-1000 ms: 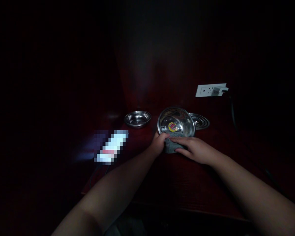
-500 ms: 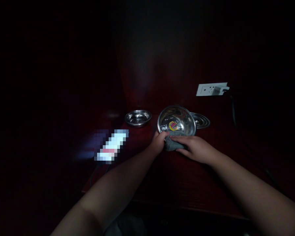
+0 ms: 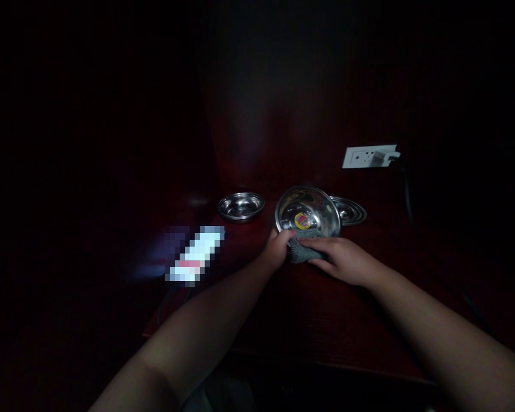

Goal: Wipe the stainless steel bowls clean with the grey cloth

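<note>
A steel bowl [image 3: 309,209] with a yellow and red sticker inside stands tilted toward me on the dark red table [image 3: 326,320]. My left hand [image 3: 277,249] is closed on the bowl's near left rim. My right hand [image 3: 341,258] presses a grey cloth [image 3: 300,252] against the bowl's near edge, fingers lying across the cloth. The two hands almost touch over the cloth. The room is very dark.
A small steel dish [image 3: 241,206] sits to the left of the bowl, and another steel dish [image 3: 349,210] lies behind it on the right. A white wall socket [image 3: 369,155] holds a plug with a dark cable running down. A bright blurred object [image 3: 195,254] lies at the left.
Almost nothing differs; the bowl and both hands have shifted very slightly upward in view, and the cloth stays under my right hand.
</note>
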`<state>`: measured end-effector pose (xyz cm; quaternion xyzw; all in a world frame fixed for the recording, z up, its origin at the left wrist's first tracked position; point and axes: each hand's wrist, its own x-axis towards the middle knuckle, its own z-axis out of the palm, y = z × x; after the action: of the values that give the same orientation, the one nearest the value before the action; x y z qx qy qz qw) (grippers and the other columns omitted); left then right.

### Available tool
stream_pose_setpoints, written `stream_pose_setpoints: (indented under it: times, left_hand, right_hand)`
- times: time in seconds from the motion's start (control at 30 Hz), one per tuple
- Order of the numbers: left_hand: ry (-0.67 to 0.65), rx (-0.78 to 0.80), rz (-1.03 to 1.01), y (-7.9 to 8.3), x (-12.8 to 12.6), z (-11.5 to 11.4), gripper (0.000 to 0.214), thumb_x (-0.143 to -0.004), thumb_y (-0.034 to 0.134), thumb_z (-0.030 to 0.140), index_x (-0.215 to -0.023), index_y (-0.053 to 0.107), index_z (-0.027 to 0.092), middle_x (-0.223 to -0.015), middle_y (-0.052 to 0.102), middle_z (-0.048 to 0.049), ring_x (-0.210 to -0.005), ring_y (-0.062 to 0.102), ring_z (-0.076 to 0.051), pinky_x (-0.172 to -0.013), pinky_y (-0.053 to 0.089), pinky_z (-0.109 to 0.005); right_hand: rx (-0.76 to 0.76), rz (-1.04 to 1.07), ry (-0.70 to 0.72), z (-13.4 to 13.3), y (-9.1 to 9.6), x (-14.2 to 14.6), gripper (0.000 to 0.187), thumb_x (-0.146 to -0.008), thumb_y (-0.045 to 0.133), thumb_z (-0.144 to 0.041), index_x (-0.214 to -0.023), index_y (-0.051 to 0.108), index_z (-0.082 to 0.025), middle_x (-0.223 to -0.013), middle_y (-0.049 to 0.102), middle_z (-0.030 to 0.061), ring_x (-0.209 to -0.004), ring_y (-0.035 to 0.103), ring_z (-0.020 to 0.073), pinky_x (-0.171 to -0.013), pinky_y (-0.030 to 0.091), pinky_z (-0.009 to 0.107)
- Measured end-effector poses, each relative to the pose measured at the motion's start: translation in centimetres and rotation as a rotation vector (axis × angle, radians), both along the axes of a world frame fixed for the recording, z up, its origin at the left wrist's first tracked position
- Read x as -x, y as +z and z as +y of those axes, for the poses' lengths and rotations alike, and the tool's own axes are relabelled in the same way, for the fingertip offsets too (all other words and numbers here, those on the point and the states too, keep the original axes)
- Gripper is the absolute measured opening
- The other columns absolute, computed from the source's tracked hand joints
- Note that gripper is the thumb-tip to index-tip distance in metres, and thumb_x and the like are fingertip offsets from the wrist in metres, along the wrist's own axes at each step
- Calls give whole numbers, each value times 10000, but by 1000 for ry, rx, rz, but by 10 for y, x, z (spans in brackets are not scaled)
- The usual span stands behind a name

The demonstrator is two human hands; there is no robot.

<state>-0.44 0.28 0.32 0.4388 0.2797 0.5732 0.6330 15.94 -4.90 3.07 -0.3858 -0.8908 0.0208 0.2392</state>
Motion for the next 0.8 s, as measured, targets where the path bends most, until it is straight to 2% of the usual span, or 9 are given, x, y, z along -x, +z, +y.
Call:
stream_pose_setpoints:
  times: [0.17,0.33,0.63,0.8]
  left_hand:
    - [-5,14,-15,-4,0,4,368,-589,616,270,-937,637,153,-923,685,-55,-922,606,-245,-854,433,-371]
    - [-23,2,-44,-9,1,8,428,-611,622,272,-1022,620,151,-922,685,-59,-896,616,-239,-862,434,-384]
    - [-32,40,-52,-13,0,11,362,-629,619,299,-946,650,127,-889,691,-68,-878,621,-235,-855,441,-374]
    - [33,78,-28,-12,0,9,363,-612,623,299,-925,651,116,-856,690,-68,-829,619,-226,-818,444,-365]
  right_hand:
    - [13,-18,-3,1,1,-1,434,-816,562,-242,-1246,545,-192,-1206,617,81,-1071,599,227,-924,477,393]
    - [12,-20,-2,-1,4,0,426,-822,557,-260,-1245,549,-204,-1191,626,77,-1064,602,232,-928,471,405]
    - [29,-46,-15,-2,3,3,432,-830,548,-266,-1255,540,-190,-1214,611,85,-1088,588,230,-941,462,392]
    - [42,-38,-30,-2,3,3,443,-826,554,-318,-1247,545,-181,-1208,615,85,-1080,591,231,-935,461,385]
